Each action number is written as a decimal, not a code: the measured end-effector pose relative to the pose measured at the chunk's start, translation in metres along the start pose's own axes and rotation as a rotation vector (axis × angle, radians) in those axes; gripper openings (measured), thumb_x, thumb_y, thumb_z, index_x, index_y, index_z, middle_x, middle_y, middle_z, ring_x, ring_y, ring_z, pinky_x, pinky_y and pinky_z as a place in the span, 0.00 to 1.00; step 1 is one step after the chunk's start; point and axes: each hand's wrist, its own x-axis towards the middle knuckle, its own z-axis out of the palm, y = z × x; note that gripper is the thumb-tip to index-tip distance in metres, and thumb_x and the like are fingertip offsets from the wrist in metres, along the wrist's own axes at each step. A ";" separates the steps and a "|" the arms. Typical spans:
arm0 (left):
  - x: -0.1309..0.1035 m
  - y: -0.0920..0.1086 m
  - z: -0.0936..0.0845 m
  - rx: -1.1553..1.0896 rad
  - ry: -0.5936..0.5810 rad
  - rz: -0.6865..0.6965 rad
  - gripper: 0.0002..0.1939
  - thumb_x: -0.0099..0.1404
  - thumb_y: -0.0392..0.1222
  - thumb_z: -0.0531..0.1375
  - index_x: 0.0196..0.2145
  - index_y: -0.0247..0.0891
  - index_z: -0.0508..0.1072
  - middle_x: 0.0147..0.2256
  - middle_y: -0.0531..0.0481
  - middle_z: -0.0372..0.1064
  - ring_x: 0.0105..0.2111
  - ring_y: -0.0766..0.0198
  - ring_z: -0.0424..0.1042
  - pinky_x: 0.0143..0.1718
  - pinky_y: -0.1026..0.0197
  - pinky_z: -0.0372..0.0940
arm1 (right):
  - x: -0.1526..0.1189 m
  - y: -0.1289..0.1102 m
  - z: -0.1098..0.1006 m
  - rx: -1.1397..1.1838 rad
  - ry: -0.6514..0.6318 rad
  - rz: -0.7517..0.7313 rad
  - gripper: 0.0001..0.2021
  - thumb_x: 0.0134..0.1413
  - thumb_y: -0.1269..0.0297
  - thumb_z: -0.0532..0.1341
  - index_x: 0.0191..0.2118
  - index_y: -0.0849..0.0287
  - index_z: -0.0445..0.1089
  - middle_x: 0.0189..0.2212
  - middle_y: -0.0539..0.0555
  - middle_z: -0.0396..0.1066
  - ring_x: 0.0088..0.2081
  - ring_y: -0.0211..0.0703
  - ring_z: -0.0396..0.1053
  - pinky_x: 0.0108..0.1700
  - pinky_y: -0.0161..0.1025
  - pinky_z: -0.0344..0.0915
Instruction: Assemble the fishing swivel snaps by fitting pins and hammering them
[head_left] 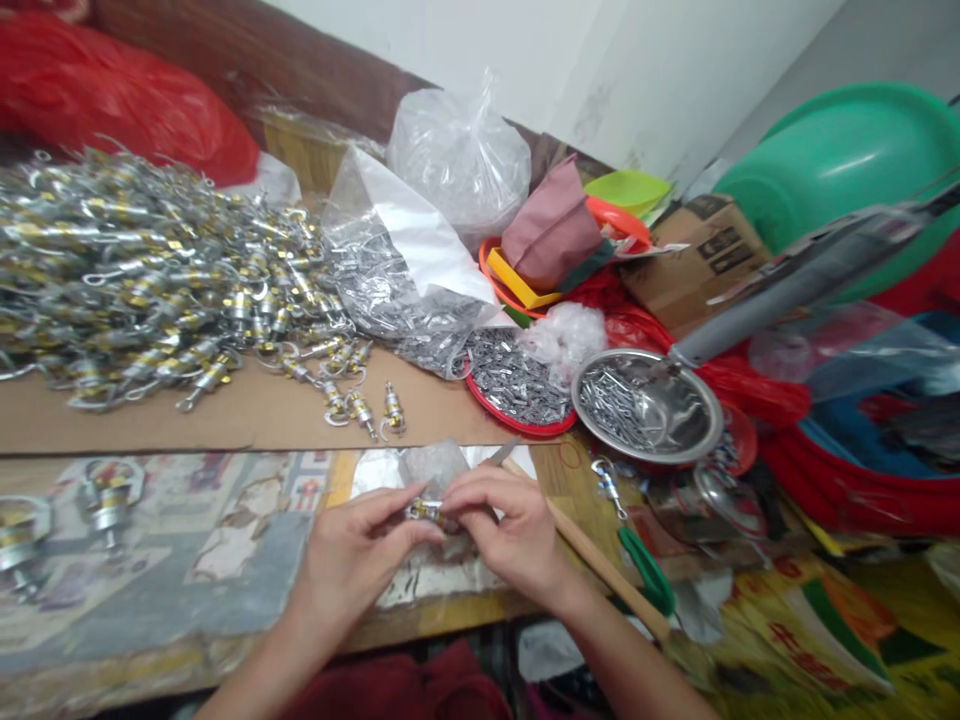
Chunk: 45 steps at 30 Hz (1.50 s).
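A small silver and gold metal fitting [426,511] is pinched between my two hands at the table's front edge, over a shiny metal plate [409,588]. My left hand [351,552] grips its left end with thumb and fingers. At its right end the closed fingers of my right hand [511,522] touch it, and partly hide it. A wooden-handled tool [600,562] lies beside and beneath my right hand. Just behind my hands is a small clear plastic piece [433,462]. Several similar fittings [360,410] lie on the cardboard behind.
A large heap of fittings [150,280] covers the back left. Small metal parts fill a red tray [517,428], a plastic bag [390,270] and a steel bowl [686,415]. A grey bar [795,285] juts in from the right. Two larger fittings [111,505] stand at the left.
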 end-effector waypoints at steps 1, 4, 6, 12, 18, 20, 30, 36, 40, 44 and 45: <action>0.000 0.000 0.000 0.005 0.000 -0.004 0.11 0.46 0.42 0.63 0.31 0.41 0.79 0.27 0.51 0.78 0.29 0.58 0.74 0.31 0.62 0.68 | -0.001 0.000 -0.001 -0.033 -0.009 -0.025 0.10 0.46 0.80 0.55 0.25 0.62 0.72 0.24 0.53 0.72 0.28 0.36 0.70 0.32 0.32 0.66; 0.000 0.000 0.000 0.009 -0.008 -0.013 0.13 0.46 0.43 0.63 0.32 0.40 0.78 0.25 0.51 0.77 0.26 0.58 0.74 0.28 0.63 0.68 | -0.006 0.001 -0.002 -0.171 -0.024 -0.128 0.09 0.48 0.78 0.54 0.28 0.61 0.70 0.24 0.52 0.72 0.27 0.37 0.69 0.31 0.33 0.65; -0.001 0.001 0.001 -0.007 -0.002 -0.014 0.14 0.46 0.44 0.64 0.32 0.39 0.78 0.26 0.50 0.77 0.27 0.58 0.73 0.28 0.62 0.68 | -0.008 0.001 -0.002 -0.222 -0.012 -0.153 0.08 0.50 0.77 0.54 0.30 0.60 0.69 0.25 0.52 0.72 0.28 0.37 0.69 0.31 0.33 0.65; -0.001 0.004 0.002 -0.130 0.034 0.003 0.06 0.43 0.39 0.65 0.24 0.41 0.79 0.35 0.47 0.75 0.32 0.59 0.72 0.33 0.63 0.67 | -0.012 0.000 0.002 -0.135 -0.002 -0.003 0.07 0.49 0.76 0.55 0.29 0.59 0.68 0.25 0.50 0.71 0.28 0.35 0.69 0.31 0.30 0.65; -0.003 -0.001 -0.002 -0.362 -0.073 -0.270 0.04 0.47 0.41 0.64 0.24 0.42 0.79 0.32 0.49 0.77 0.36 0.58 0.72 0.40 0.59 0.65 | -0.024 0.004 -0.002 -0.159 -0.030 -0.100 0.12 0.48 0.75 0.58 0.41 0.59 0.65 0.39 0.56 0.69 0.41 0.40 0.67 0.42 0.37 0.66; -0.004 -0.001 -0.003 -0.424 -0.104 -0.328 0.08 0.49 0.44 0.63 0.27 0.40 0.78 0.35 0.48 0.76 0.37 0.57 0.72 0.39 0.59 0.66 | -0.028 0.007 -0.004 -0.272 -0.036 -0.259 0.14 0.49 0.78 0.56 0.42 0.59 0.66 0.40 0.58 0.69 0.42 0.41 0.67 0.42 0.37 0.66; -0.007 0.013 -0.011 -0.074 -0.043 0.009 0.07 0.54 0.42 0.59 0.25 0.40 0.76 0.32 0.50 0.75 0.35 0.60 0.71 0.41 0.62 0.62 | -0.026 0.009 -0.009 -0.510 -0.046 -0.546 0.12 0.51 0.79 0.53 0.40 0.65 0.70 0.38 0.63 0.71 0.39 0.43 0.69 0.36 0.38 0.68; -0.011 0.014 -0.013 -0.101 -0.080 0.019 0.08 0.56 0.42 0.57 0.27 0.39 0.75 0.30 0.51 0.75 0.32 0.63 0.71 0.36 0.65 0.63 | -0.031 0.003 0.000 -0.440 -0.015 -0.383 0.15 0.50 0.80 0.52 0.40 0.62 0.71 0.33 0.59 0.71 0.33 0.40 0.69 0.33 0.35 0.68; -0.012 0.011 -0.009 -0.294 -0.146 -0.182 0.10 0.54 0.45 0.59 0.29 0.37 0.75 0.28 0.51 0.75 0.30 0.62 0.72 0.34 0.64 0.66 | -0.038 0.002 0.003 -0.218 0.003 -0.162 0.12 0.51 0.75 0.56 0.41 0.61 0.71 0.29 0.56 0.72 0.29 0.37 0.69 0.30 0.32 0.67; -0.016 0.006 -0.003 -0.521 -0.228 -0.336 0.25 0.46 0.43 0.65 0.44 0.35 0.69 0.35 0.49 0.75 0.35 0.60 0.73 0.38 0.62 0.67 | -0.044 -0.005 0.003 -0.177 -0.005 -0.038 0.11 0.51 0.72 0.58 0.41 0.62 0.72 0.27 0.56 0.72 0.28 0.38 0.69 0.30 0.32 0.67; -0.017 0.005 -0.002 -0.540 -0.230 -0.348 0.28 0.46 0.42 0.65 0.46 0.35 0.67 0.35 0.49 0.75 0.36 0.60 0.73 0.38 0.62 0.67 | -0.043 -0.006 0.001 -0.181 -0.043 -0.011 0.11 0.51 0.71 0.58 0.40 0.61 0.73 0.26 0.55 0.72 0.27 0.37 0.69 0.29 0.32 0.67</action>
